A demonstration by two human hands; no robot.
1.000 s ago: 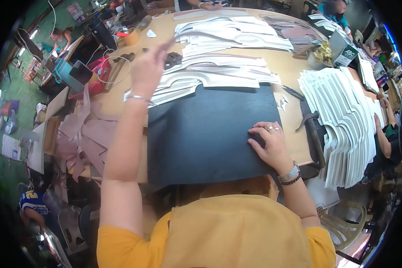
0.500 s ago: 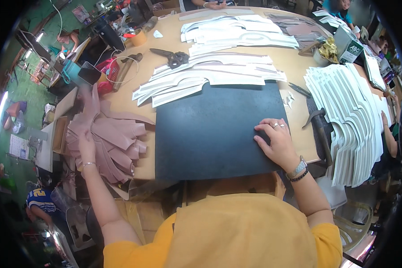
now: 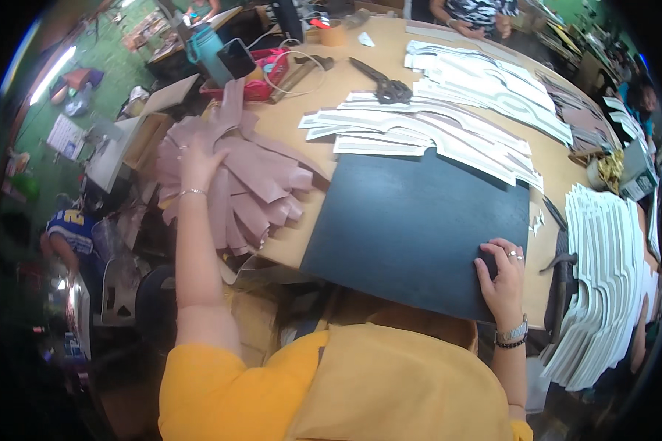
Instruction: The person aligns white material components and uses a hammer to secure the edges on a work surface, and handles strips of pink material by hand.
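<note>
My left hand (image 3: 198,163) lies over a fanned pile of mauve leather-like pieces (image 3: 261,173) at the left of the table. Its thumb stands apart and its fingers reach over the pile, slightly blurred; I see no piece lifted in them. A bracelet circles that wrist. Toward the right, my right hand (image 3: 503,279) rests with loosely bent, parted fingers on the lower right of a large black mat (image 3: 419,228), holding nothing. White-edged cut pieces (image 3: 419,132) overlap the mat's far edge. Black scissors (image 3: 386,82) rest just beyond these pieces.
More white pieces (image 3: 485,81) lie farther back, and a tall overlapping stack (image 3: 603,279) stands at the right. A hammer (image 3: 559,283) lies between mat and stack. A red basket (image 3: 268,81), teal tumbler (image 3: 210,55) and orange tape roll (image 3: 332,34) stand far left. Another person sits across the table.
The view has swung left, so the table sits farther right and tilted. My left hand has shifted on the mauve pile, its thumb now spread. My right hand stays on the mat, nearer its lower right corner.
</note>
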